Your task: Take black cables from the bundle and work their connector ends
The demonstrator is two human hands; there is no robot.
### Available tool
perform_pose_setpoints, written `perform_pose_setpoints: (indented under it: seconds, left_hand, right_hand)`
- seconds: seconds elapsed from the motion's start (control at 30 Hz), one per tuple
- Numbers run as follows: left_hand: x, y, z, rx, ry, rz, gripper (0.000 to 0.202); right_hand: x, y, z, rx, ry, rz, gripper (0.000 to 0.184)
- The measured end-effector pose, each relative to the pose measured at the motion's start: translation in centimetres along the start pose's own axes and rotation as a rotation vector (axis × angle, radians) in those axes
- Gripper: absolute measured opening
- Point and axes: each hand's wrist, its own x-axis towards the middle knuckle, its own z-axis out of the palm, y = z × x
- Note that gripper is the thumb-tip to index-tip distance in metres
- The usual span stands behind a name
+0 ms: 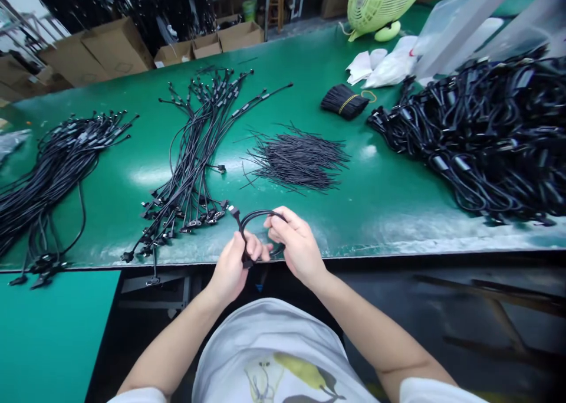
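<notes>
A black cable (256,213), bent into a loop, is held between my two hands over the table's front edge. My left hand (234,262) is closed around the cable near its ends; one plug sticks up above the thumb, and a dark end shows below the fingers. With thumb and fingers pinched, my right hand (295,238) grips the right side of the loop. Just beyond the hands lies a loose pile of thin black ties (300,158). To its left a bundle of straight black cables (194,149) is spread out, plugs towards me.
Coiled black cables (495,137) are heaped at the right. A banded bundle of black ties (344,101) and white bags (391,64) lie behind. A green fan (382,5) stands at the back. More straight cables (62,161) lie left on the green table (380,208).
</notes>
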Motion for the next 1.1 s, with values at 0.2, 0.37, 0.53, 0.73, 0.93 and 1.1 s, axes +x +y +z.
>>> perform_pose_setpoints:
  seconds: [0.2,0.37,0.53,0.73,0.93,1.1]
  left_hand:
    - [0.3,-1.3,-0.7,0.237,0.035,0.072,0.042]
    - [-0.1,-0.9,-1.3,0.741,0.002,0.052,0.045]
    - [-0.1,-0.7,-1.2,0.922,-0.197,0.128,0.038]
    - [-0.9,-0.9,-0.8,0.523,-0.341,-0.106,0.045]
    - [-2.1,-0.6,0.2,-0.285,-0.22,-0.565,0.041]
    - [-0.9,-0.1,-1.3,-0.016,-0.123,-0.385,0.037]
  right_hand:
    - [-0.7,-0.8,1.4,0.249,-0.073,0.05,0.025]
    - [-1.6,0.5,3.0,0.095,0.018,-0.108,0.026]
    - [-1.1,0.4,3.4,0.013,0.085,-0.31,0.034]
    - [-0.4,-1.5,2.5,0.193,-0.155,-0.018,0.048]
    - [0.7,-2.3,0.5,0.163,-0.249,-0.047,0.043]
    - [0.5,-4.9,-3.0,-0.785,-0.248,-0.501,0.02]
